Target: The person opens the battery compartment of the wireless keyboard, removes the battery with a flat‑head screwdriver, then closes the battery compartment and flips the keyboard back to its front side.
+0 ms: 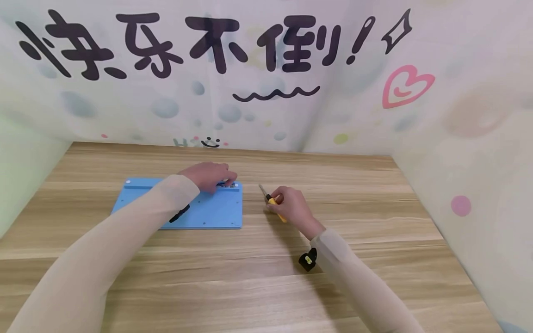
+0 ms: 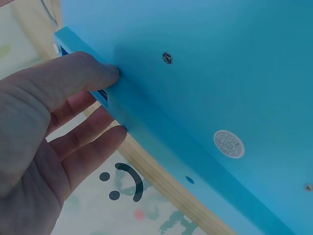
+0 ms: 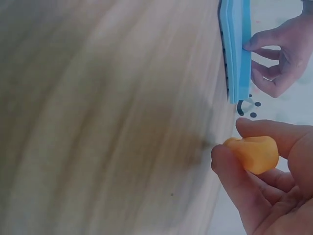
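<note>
A flat blue plastic case (image 1: 212, 210), with screws (image 2: 167, 58) and a round pale sticker (image 2: 229, 144) on its upper face, lies on the table. Along its far edge runs a raised ridge (image 2: 146, 112); dark openings show at the end by the hand. My left hand (image 1: 208, 176) grips this ridge near its right end, thumb on top and fingers against the far side. To the right of the case, my right hand (image 1: 293, 206) pinches a screwdriver (image 1: 272, 202) by its yellow handle (image 3: 257, 154). Its metal shaft points away and slightly left, apart from the case.
The wood-grain table (image 1: 233, 277) ends at a printed white cloth (image 1: 266, 120) behind, with cloth walls at both sides. A black wrist camera (image 1: 308, 259) sits by the right cuff, and a black strap (image 1: 179, 213) shows beside the left sleeve.
</note>
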Action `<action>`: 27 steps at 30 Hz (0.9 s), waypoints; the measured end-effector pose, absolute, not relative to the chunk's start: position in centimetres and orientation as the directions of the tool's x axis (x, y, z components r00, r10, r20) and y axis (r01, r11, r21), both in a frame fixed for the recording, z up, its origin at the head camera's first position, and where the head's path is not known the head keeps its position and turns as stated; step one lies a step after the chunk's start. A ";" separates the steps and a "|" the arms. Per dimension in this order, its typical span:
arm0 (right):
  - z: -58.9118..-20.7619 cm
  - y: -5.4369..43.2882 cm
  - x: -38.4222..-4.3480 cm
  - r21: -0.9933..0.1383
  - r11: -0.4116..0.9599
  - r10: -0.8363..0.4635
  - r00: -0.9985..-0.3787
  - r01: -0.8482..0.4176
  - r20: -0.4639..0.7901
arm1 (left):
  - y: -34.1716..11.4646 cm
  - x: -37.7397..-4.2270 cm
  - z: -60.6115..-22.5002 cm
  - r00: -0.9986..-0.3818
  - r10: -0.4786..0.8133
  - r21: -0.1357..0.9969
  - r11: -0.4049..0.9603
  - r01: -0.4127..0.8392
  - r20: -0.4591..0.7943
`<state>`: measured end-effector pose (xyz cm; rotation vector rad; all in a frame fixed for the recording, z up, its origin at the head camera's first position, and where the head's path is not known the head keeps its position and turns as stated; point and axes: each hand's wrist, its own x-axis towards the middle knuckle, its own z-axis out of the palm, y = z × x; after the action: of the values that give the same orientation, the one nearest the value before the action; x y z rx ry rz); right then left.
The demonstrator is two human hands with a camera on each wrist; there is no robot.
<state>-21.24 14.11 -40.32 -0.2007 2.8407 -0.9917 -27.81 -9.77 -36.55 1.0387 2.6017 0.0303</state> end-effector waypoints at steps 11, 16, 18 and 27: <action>-40.8 14.0 -20.7 -0.572 0.820 -0.108 -0.985 -0.012 -0.133 | -9.4 -28.0 -36.7 -0.643 0.699 0.085 0.695 0.714 -0.313; -40.9 13.9 -20.6 -0.564 0.826 -0.103 -0.986 -0.010 -0.133 | -9.4 -27.7 -36.3 -0.649 0.698 0.100 0.700 0.707 -0.301; -40.9 13.8 -20.6 -0.566 0.824 -0.103 -0.986 -0.010 -0.132 | -9.5 -27.6 -36.3 -0.653 0.696 0.110 0.705 0.701 -0.297; -41.1 13.7 -20.4 -0.571 0.821 -0.094 -0.984 0.010 -0.151 | -9.5 -27.6 -36.2 -0.647 0.693 0.097 0.703 0.704 -0.317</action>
<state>-20.44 13.70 -41.10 -0.0657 2.8314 -0.8891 -27.63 -9.55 -36.21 1.0952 2.5818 -0.0494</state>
